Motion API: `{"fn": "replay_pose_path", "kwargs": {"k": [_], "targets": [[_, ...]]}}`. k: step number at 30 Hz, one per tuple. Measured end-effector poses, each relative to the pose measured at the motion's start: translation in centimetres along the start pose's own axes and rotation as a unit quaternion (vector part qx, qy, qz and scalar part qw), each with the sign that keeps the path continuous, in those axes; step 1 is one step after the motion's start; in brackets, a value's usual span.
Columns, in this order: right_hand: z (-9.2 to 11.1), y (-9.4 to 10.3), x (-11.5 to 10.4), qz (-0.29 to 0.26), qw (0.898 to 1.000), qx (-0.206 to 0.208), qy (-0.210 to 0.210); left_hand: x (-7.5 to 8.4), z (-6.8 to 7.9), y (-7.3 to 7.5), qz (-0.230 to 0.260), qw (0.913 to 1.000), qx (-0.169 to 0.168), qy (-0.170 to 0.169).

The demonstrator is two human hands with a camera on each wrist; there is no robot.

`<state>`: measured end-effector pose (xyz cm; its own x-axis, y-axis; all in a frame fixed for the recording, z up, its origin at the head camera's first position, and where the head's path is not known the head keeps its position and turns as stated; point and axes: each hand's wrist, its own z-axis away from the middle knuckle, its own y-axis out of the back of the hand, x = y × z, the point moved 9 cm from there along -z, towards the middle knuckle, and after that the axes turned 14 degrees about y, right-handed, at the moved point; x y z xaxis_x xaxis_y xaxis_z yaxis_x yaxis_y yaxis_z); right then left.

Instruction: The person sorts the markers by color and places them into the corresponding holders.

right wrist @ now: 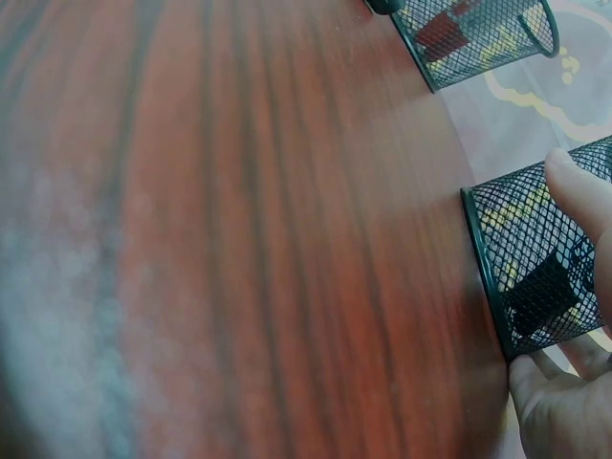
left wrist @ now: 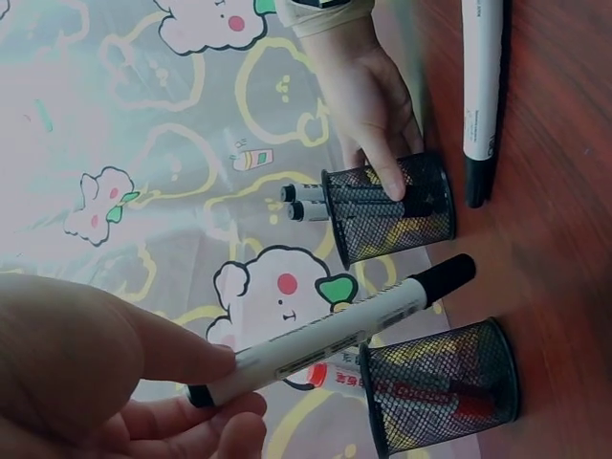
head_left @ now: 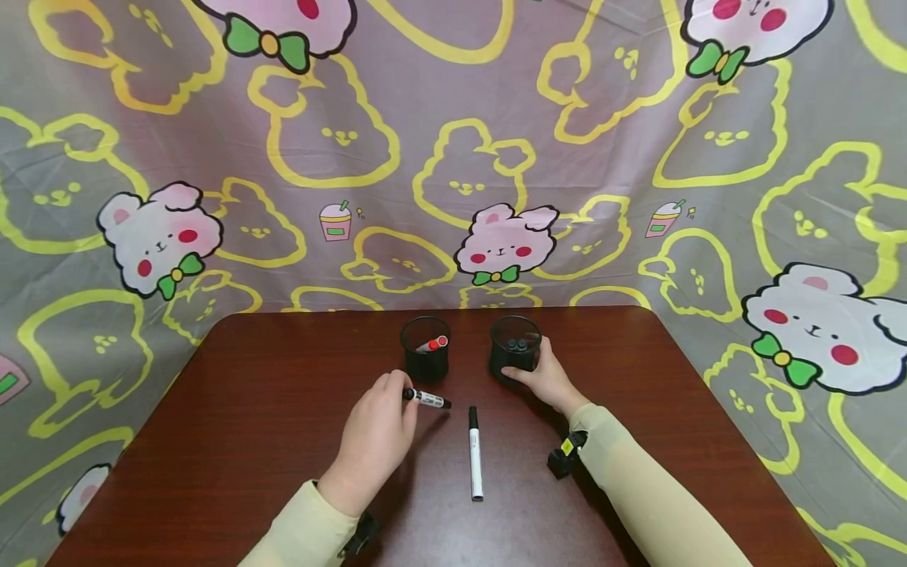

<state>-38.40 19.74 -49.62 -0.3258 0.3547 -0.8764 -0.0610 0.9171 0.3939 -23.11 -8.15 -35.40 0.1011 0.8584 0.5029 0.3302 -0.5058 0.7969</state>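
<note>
My left hand (head_left: 375, 431) pinches a white marker with a black cap (head_left: 429, 400) near one end, between thumb and fingers. In the left wrist view this marker (left wrist: 330, 333) is held slanted, its capped end pointing toward the mesh cups. My right hand (head_left: 551, 379) grips the right black mesh pen cup (head_left: 501, 364) from its right side, the thumb across the front. Two black-ended markers (left wrist: 311, 210) stand inside that cup. To its left is a second mesh cup (head_left: 427, 367) holding red markers (head_left: 438, 342).
Another white marker with a black cap (head_left: 475, 463) lies on the dark wooden table (head_left: 283, 441) between my forearms. Behind the table's far edge hangs a cartoon-printed cloth (head_left: 397, 197), which also covers both sides.
</note>
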Motion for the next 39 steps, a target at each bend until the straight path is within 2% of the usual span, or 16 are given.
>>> {"fn": "replay_pose_path", "kwargs": {"k": [8,16,23,32,39], "targets": [[0.0,0.0,0.0,-0.003,1.000,-0.002,0.001,0.6,0.0,0.9,0.018,0.9993,0.027,-0.017],[1.1,0.3,-4.4,-0.008,1.000,-0.013,-0.007,1.2,-0.1,2.1,0.049,0.9965,0.058,-0.036],[1.2,0.3,-4.4,-0.007,1.000,-0.012,-0.008,1.9,-0.5,3.0,0.063,0.9936,0.080,-0.050],[1.2,0.3,-4.3,-0.012,1.000,-0.006,0.000,2.8,-1.2,3.3,0.080,0.9933,0.075,-0.039],[1.1,0.3,-4.3,-0.017,1.000,-0.005,0.004,3.5,-2.1,3.3,0.102,0.9887,0.094,-0.057]]}}
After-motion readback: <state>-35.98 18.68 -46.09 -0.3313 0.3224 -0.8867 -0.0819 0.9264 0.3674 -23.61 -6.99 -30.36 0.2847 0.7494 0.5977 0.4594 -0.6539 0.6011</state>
